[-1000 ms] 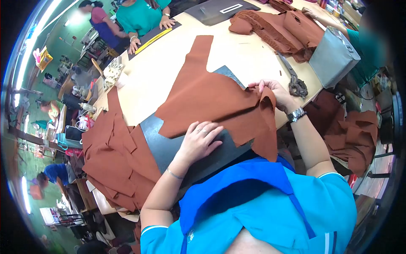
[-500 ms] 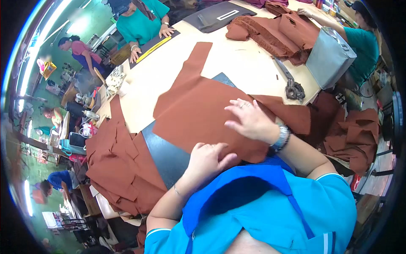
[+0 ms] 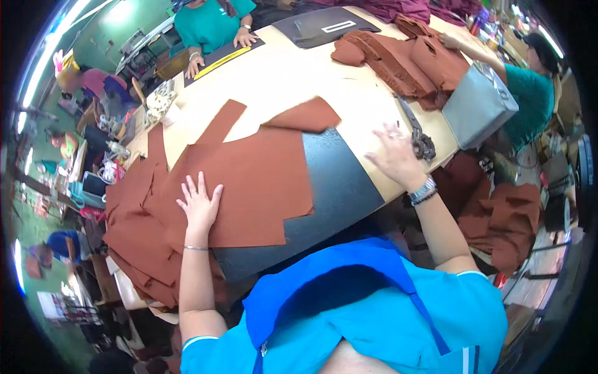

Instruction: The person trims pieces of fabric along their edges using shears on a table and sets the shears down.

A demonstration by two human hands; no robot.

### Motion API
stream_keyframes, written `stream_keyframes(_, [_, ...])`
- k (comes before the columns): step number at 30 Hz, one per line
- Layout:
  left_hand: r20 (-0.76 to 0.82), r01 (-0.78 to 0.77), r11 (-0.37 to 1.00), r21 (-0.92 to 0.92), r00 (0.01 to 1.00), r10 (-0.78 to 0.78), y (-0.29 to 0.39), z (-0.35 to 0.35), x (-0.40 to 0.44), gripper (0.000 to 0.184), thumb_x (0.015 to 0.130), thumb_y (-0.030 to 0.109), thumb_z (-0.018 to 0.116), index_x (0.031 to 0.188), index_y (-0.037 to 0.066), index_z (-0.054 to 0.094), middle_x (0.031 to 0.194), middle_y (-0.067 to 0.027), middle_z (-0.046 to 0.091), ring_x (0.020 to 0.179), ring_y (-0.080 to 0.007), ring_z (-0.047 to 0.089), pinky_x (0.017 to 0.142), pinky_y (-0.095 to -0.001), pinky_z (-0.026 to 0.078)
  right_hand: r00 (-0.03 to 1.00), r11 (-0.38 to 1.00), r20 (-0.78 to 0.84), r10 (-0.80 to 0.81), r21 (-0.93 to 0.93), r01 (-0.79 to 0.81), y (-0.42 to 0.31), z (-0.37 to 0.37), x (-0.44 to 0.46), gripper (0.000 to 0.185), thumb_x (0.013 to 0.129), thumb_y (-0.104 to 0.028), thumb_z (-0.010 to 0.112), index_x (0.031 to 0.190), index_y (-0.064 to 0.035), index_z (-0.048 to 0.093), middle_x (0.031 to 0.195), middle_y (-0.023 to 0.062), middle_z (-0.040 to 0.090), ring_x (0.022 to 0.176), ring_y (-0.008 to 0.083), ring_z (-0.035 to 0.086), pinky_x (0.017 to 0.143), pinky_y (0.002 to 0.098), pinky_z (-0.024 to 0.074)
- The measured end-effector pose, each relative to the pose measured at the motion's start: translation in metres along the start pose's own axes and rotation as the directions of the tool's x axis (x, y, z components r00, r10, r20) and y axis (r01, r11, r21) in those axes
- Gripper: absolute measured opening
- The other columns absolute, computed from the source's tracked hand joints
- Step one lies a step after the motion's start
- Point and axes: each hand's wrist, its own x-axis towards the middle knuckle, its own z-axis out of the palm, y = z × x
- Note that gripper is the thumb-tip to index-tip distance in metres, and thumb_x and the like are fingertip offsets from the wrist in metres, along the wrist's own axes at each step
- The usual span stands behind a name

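Observation:
My left hand (image 3: 200,202) lies with spread fingers on a cut piece of rust-brown fabric (image 3: 255,187). One far corner of that piece is folded over, and a narrow strip of brown cloth juts out beyond it. Under its right part shows a dark cutting mat (image 3: 342,184). On the right, my right hand (image 3: 398,156) is open and holds nothing, its fingers apart and slightly blurred, over or on the pale table (image 3: 349,93). Close beside it lie large scissors (image 3: 418,134) with wrapped, dark handles.
A heap of brown pieces (image 3: 134,218) hangs over the left edge. More brown fabric (image 3: 411,59) and a grey metal box (image 3: 479,103) stand at right. Across the table, a person's hands rest near a yellow ruler (image 3: 222,62). Another person handles cloth at far right.
The brown piece has shifted left with my left hand, exposing more of the mat, and its far corner is now folded. My right hand has left the cloth and moved towards the scissors.

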Motion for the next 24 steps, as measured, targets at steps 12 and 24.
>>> stream_keyframes(12, [-0.007,-0.347,0.914,-0.212,0.935,0.353,0.101,-0.002,-0.075,0.096,0.076,0.075,0.055,0.150,0.018,0.031,0.158,-0.0203,0.015,0.146,-0.0396,0.009,0.109,-0.0701,0.009,0.947,0.954,0.146,-0.285,0.144,0.264,-0.072,0.034,0.046,0.050,0.090,-0.042,0.061,0.126,-0.0075,0.058,0.137,0.0164,0.052,0.132,0.0325,0.044,0.106,0.0595,0.0299])
stream_keyframes(24, [-0.009,-0.549,0.800,-0.243,0.826,0.564,0.119,-0.013,-0.039,0.102,0.070,0.080,0.057,0.149,0.020,0.034,0.157,-0.0229,0.015,0.146,-0.0414,0.006,0.110,-0.0684,0.006,0.927,0.928,0.064,0.370,-0.064,-0.366,0.078,-0.023,-0.048,0.039,0.088,-0.027,0.062,0.118,-0.0037,0.059,0.109,0.0205,0.064,0.104,0.0363,0.059,0.091,0.0436,0.0472])
